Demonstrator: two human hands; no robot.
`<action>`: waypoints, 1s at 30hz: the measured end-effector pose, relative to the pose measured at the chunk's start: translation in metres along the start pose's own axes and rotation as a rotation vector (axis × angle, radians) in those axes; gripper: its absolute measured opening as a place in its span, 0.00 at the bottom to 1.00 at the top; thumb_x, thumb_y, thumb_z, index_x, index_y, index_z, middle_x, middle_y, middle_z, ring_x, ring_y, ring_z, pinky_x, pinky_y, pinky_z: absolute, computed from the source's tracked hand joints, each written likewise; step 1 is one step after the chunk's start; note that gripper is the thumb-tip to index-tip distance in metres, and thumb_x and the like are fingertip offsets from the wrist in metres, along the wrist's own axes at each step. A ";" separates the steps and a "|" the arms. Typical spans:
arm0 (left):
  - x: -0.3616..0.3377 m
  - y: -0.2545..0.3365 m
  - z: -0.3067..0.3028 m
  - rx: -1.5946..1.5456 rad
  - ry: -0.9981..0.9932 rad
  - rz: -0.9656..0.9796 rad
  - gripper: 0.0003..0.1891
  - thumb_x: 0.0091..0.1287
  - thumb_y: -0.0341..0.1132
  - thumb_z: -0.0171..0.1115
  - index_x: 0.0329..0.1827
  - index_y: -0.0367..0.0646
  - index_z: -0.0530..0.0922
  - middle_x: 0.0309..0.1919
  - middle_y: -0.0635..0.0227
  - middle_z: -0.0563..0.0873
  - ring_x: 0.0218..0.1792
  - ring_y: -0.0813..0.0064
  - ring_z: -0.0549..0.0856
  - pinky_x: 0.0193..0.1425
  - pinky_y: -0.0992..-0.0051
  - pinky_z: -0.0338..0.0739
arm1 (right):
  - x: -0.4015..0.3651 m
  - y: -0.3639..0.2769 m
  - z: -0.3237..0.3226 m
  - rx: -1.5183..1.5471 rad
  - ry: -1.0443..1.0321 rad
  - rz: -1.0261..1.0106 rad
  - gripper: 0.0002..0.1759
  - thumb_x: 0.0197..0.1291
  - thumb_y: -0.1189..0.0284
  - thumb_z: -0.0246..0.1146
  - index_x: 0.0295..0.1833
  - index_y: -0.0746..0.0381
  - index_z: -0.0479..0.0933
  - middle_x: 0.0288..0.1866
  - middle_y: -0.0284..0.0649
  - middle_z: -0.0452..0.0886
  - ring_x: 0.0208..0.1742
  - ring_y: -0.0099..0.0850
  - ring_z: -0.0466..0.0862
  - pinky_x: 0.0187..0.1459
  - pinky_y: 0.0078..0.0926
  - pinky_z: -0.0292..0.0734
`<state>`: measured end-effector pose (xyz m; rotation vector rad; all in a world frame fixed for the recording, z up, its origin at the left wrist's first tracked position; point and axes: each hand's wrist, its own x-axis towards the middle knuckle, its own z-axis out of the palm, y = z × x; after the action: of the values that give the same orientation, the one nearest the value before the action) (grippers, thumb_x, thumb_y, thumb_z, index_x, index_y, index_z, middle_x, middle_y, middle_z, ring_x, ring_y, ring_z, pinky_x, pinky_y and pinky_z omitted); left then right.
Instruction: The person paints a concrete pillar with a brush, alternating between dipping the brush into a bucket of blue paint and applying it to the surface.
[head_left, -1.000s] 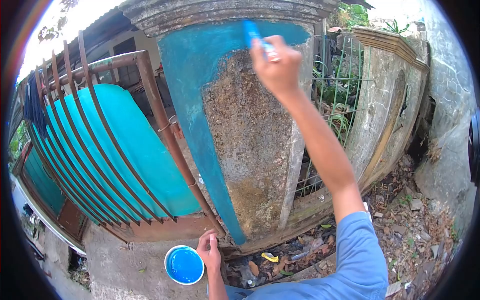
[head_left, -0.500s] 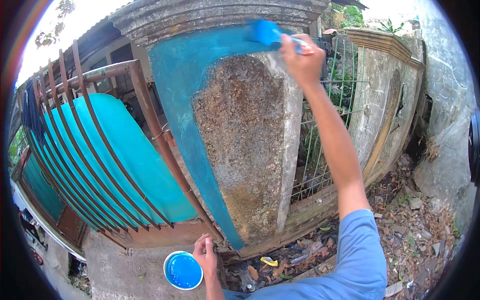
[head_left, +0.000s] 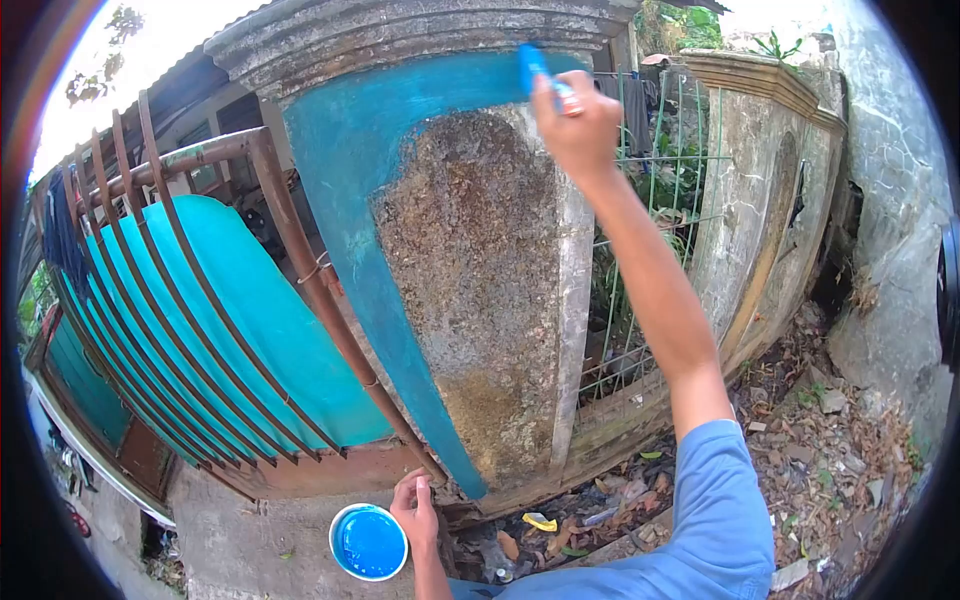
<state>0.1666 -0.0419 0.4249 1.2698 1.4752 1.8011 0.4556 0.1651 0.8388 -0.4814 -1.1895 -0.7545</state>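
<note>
Overhead, right hand [head_left: 578, 125], paintbrush [head_left: 530, 62] pointing up-left

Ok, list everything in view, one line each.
pillar: one, grey-brown with a blue painted band along top and left, centre
paintbrush: one, blue, on the pillar's top band
paint tub: one, white rim, blue paint, bottom centre
gate: one, rusty bars over teal sheet, left
wire fence: one, green, right of the pillar
second pillar: one, grey, right
dry leaves: many, brown, ground at right
right hand: one, raised, gripping the paintbrush
left hand: one, against the paint tub's right rim
</note>
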 end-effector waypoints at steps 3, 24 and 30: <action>-0.001 0.007 0.003 -0.005 0.021 -0.008 0.11 0.69 0.34 0.58 0.39 0.34 0.82 0.44 0.62 0.85 0.42 0.76 0.81 0.46 0.75 0.74 | -0.004 -0.046 0.024 0.207 -0.006 -0.083 0.10 0.57 0.68 0.64 0.27 0.61 0.75 0.17 0.41 0.80 0.16 0.29 0.82 0.16 0.26 0.75; 0.002 0.014 0.015 -0.011 -0.025 0.014 0.11 0.68 0.34 0.58 0.38 0.33 0.82 0.45 0.61 0.84 0.45 0.74 0.80 0.49 0.74 0.74 | 0.002 0.081 -0.065 -0.153 0.164 0.202 0.13 0.56 0.64 0.66 0.27 0.62 0.77 0.17 0.43 0.79 0.19 0.34 0.83 0.24 0.31 0.76; -0.004 0.015 0.014 -0.022 0.003 0.004 0.09 0.67 0.32 0.59 0.35 0.34 0.82 0.45 0.59 0.84 0.45 0.72 0.81 0.48 0.73 0.74 | -0.040 -0.014 -0.010 0.010 0.028 0.108 0.10 0.57 0.67 0.67 0.30 0.62 0.77 0.18 0.42 0.79 0.19 0.32 0.82 0.22 0.29 0.73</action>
<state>0.1838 -0.0430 0.4373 1.2607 1.4519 1.8173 0.4447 0.1600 0.7973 -0.5210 -1.1315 -0.6609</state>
